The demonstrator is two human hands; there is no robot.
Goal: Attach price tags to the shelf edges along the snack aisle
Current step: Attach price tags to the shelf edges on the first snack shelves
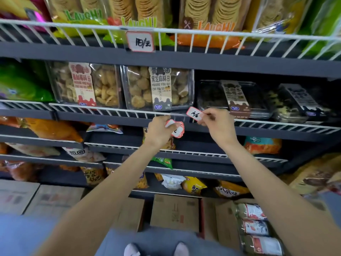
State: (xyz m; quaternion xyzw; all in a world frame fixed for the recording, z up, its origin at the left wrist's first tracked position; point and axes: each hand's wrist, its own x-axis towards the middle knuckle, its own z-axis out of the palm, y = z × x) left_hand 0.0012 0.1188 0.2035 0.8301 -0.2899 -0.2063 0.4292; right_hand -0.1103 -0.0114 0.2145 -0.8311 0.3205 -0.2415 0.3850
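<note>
One price tag is pinched in the right hand by the wire rail, spare tags are clamped in the left hand; honestly, if the clip is missed, it gets dropped.

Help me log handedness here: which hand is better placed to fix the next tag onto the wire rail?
Probably right: the right hand pinches a single tag at the wire rail; the left hand holds the spare tags.
</note>
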